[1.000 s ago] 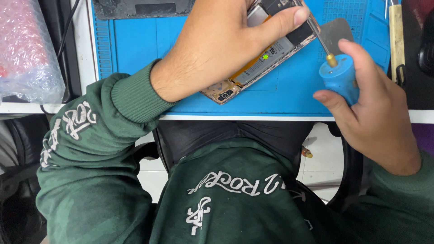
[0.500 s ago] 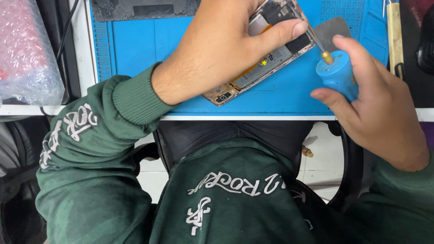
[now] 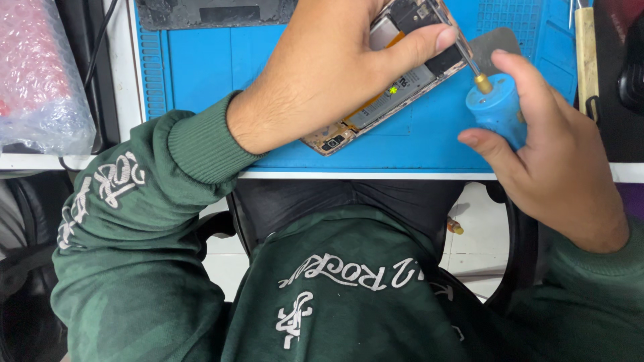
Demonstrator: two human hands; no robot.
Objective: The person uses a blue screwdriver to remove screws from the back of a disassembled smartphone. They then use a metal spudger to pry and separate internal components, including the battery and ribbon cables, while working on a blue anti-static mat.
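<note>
An opened smartphone (image 3: 392, 94) with its back cover off lies tilted on a blue work mat (image 3: 201, 67). My left hand (image 3: 322, 74) presses down on it, the thumb stretched along its right edge. My right hand (image 3: 557, 161) grips a blue-handled screwdriver (image 3: 496, 110). The thin metal shaft points up and left, and its tip meets the phone's upper right corner beside my left thumb. Both arms wear dark green sleeves.
A grey metal plate (image 3: 500, 43) lies on the mat behind the screwdriver. A dark back cover (image 3: 215, 12) sits at the mat's top edge. A bag of pink bubble wrap (image 3: 40, 74) lies at the left. A wooden-handled tool (image 3: 587, 53) lies at the right.
My right hand and the screwdriver have shifted slightly up and left, closer to the phone's corner. My left hand stays pressed on the phone.
</note>
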